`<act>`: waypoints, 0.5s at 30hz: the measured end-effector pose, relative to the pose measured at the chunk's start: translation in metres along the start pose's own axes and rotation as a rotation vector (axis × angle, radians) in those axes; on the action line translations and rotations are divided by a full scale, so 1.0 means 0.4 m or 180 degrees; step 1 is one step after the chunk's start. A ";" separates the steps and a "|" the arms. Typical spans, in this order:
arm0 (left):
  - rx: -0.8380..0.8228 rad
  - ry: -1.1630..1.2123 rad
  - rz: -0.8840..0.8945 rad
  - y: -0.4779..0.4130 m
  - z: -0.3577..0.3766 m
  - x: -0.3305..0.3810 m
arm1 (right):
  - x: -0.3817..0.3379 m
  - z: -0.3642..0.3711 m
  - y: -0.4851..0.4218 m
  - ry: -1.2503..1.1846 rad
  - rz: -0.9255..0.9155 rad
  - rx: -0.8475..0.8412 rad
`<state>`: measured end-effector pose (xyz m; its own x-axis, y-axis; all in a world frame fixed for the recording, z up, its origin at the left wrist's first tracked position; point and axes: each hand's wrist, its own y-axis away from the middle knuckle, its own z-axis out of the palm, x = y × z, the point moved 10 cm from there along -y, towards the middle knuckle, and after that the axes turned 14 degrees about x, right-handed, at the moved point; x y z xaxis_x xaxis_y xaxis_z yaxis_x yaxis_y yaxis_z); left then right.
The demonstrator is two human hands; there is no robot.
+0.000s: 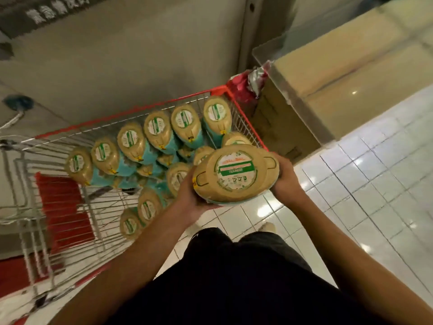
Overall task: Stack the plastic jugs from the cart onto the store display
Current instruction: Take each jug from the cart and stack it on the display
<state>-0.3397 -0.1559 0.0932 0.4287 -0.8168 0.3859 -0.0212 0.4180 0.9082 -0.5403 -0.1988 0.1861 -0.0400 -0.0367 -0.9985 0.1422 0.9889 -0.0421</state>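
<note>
Two hands lift one tan plastic jug (236,174) just above the near right corner of a red-rimmed wire cart (219,90). The jug's round green-and-white label faces up. The left hand (187,195) cups the jug's left end from below and the right hand (284,181) grips its right end, with the fingers of both curled round it and mostly hidden beneath. More than a dozen matching jugs (131,139) with teal labels stand packed in the cart to the left. A clear-walled display case (302,102) stands far right, beside white floor tiles (375,172).
</note>
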 end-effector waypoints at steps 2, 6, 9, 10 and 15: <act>-0.0073 -0.0292 0.0043 0.009 0.124 -0.048 | -0.001 -0.149 0.013 0.0018 0.0004 0.0302; -0.0200 -0.0758 0.0153 0.030 0.367 -0.158 | -0.002 -0.434 0.046 0.0180 0.0041 0.0665; -0.0441 -0.1208 0.0275 0.058 0.559 -0.246 | -0.001 -0.655 0.072 0.0302 0.0145 0.0969; -0.0539 -0.1338 0.0344 0.069 0.620 -0.270 | -0.001 -0.720 0.078 0.0335 0.0197 0.1067; -0.0921 -0.1745 0.0477 0.096 0.881 -0.380 | -0.020 -0.993 0.100 0.0313 0.0191 0.1434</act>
<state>-0.7242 -0.1558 0.1264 -0.0862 -0.7940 0.6017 0.2327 0.5712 0.7871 -0.9271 -0.1020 0.2061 -0.1090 0.0541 -0.9926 0.5618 0.8271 -0.0166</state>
